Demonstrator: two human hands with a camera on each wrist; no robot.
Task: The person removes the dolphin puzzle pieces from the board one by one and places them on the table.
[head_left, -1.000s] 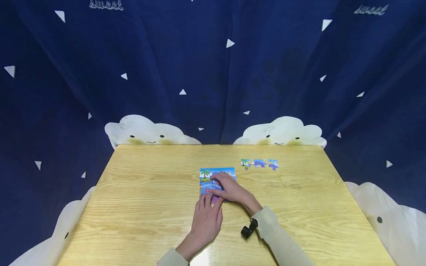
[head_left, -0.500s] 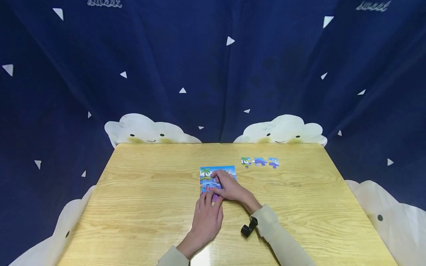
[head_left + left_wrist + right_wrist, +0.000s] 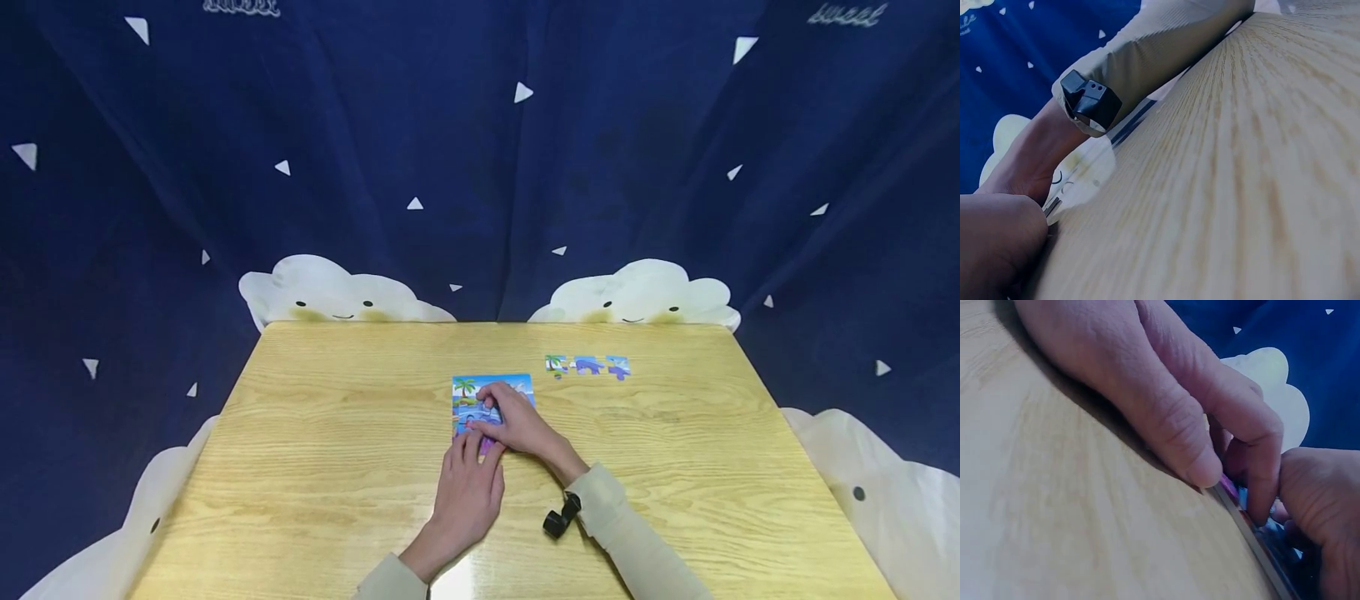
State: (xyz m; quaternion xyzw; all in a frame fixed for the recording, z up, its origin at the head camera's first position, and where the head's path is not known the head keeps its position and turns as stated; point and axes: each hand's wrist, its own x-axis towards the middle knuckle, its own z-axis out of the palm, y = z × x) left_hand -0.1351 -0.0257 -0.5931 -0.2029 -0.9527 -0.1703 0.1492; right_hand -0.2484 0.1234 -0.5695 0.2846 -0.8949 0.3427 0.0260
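A square picture puzzle (image 3: 467, 388) with a palm tree and blue sea lies mid-table under both hands. My right hand (image 3: 523, 423) arches over its right half, with index finger and thumb bent about a blue puzzle piece (image 3: 489, 413) that they partly cover. At the near edge, my left hand (image 3: 468, 496) rests its extended fingers on the lower part of the picture. In the right wrist view, the left hand's thumb (image 3: 1200, 465) lies beside the puzzle's edge, and the right hand (image 3: 1325, 512) shows at the lower right. The left wrist view catches only the left hand's blurred side (image 3: 997, 240).
Three loose puzzle pieces stand in a row beyond the right hand: a palm tree piece (image 3: 556, 365), a purple whale piece (image 3: 587, 366) and a blue-purple piece (image 3: 618, 367). A black wrist device (image 3: 557, 522) hangs at the right cuff. A dark blue curtain (image 3: 480, 167) backs the table.
The right index finger and thumb have shifted slightly over the puzzle, showing more of the blue sea between them. The left hand stays nearly still, and the loose pieces have not moved.
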